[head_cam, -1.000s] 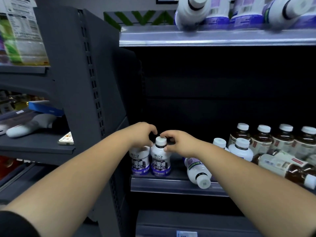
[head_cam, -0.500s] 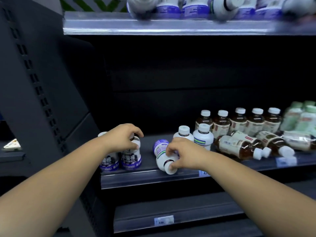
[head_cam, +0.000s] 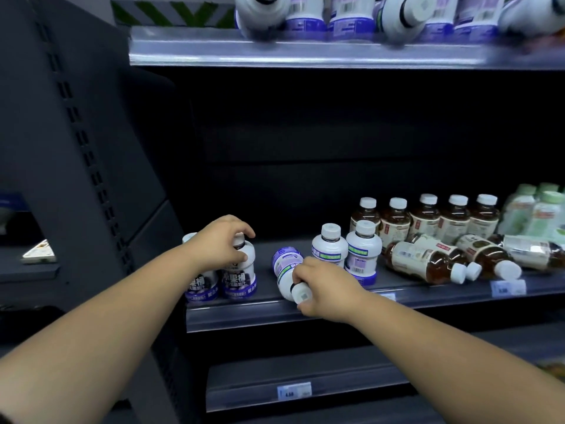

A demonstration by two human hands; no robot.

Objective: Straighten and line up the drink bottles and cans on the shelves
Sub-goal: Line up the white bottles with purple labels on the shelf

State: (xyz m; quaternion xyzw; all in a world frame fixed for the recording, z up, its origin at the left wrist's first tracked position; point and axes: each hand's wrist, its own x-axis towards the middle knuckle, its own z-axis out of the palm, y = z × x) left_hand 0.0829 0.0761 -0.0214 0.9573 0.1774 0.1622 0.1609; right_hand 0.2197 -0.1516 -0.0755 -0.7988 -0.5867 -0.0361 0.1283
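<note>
We judge the job barely begun on the middle shelf [head_cam: 244,316]. At its left end two bottles stand side by side near the front edge: the left hand [head_cam: 218,247] has its fingers curled down over the cap and shoulder of the purple-label bottle [head_cam: 240,276], and its neighbour [head_cam: 200,284] stands touching it on the left, half hidden by the wrist. Just to the right, one fallen white bottle [head_cam: 286,270] lies on its side with the cap toward the near edge. The right hand [head_cam: 325,290] is clamped round its cap end, so standing it up looks like the step in hand. Beyond it two upright white bottles [head_cam: 330,250] stand close together. Along the far side we count five upright tea bottles [head_cam: 426,217] in a tidy row, which seem to need nothing. In front of them lie the toppled tea bottles [head_cam: 423,264], four by our count (they overlap, so we may be one off), all waiting to be set upright. At the far right stand pale green bottles [head_cam: 547,212], at least two, too blurred to count further. On the top shelf [head_cam: 305,53] the white purple-label bottles [head_cam: 351,16] are partly tipped over and cut off by the frame, so we cannot count them; that row also looks undone.
</note>
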